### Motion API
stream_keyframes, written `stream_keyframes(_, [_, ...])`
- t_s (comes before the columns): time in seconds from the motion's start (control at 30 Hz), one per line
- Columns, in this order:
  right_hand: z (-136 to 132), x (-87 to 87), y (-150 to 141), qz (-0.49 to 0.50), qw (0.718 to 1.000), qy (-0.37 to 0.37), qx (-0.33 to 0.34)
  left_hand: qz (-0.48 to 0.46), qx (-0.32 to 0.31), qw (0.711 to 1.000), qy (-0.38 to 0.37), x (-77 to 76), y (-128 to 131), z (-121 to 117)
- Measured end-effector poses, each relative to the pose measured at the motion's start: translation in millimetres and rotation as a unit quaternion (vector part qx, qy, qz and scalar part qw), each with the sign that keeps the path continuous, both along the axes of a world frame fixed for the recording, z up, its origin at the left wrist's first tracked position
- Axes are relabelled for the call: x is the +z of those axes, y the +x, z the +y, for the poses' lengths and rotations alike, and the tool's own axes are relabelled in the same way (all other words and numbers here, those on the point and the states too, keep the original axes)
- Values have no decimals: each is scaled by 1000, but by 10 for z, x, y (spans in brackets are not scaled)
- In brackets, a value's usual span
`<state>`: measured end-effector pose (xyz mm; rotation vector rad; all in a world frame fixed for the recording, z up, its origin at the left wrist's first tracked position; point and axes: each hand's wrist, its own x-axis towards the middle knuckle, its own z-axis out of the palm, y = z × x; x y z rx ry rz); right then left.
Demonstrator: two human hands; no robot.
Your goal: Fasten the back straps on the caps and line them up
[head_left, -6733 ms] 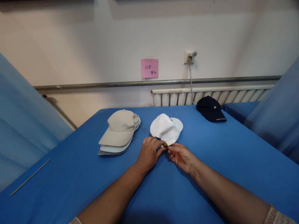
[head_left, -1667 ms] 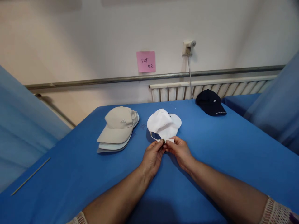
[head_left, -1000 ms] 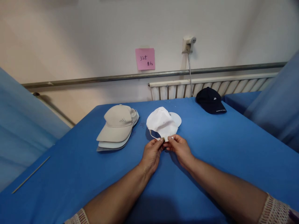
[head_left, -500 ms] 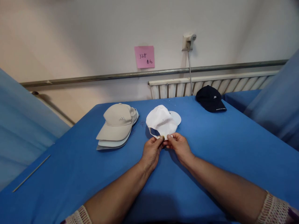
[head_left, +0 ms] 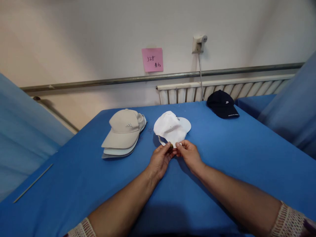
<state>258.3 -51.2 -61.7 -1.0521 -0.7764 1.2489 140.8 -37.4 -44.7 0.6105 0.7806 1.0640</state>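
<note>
A white cap (head_left: pixel 171 126) lies on the blue table (head_left: pixel 222 154) with its back strap turned toward me and its brim pointing away. My left hand (head_left: pixel 160 159) and my right hand (head_left: pixel 188 154) meet at that strap, each pinching one end of it between thumb and fingers. A small brass-coloured buckle shows between my fingertips. The cap's rear opening is visible just above my left fingers.
A stack of caps topped by a beige one (head_left: pixel 124 128) sits left of the white cap. A black cap (head_left: pixel 222 104) rests at the far right by the radiator (head_left: pixel 222 92). A thin stick (head_left: pixel 33 182) lies near the left edge. Blue curtains hang on both sides.
My hands stay pinched on the strap and have shifted slightly closer to the cap. The view has tilted a little, so everything sits slightly higher than a second ago.
</note>
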Motion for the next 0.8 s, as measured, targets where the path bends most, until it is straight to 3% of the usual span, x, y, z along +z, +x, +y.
stream_keyframes(0.4, [-7,5,6,-4,1000,6,-8,15,-24,999,17,6,-34,1])
stream_keyframes(0.8, [-10,12,-4,-31,999,-23,-29,53,-8,998,28,27,-9,-36])
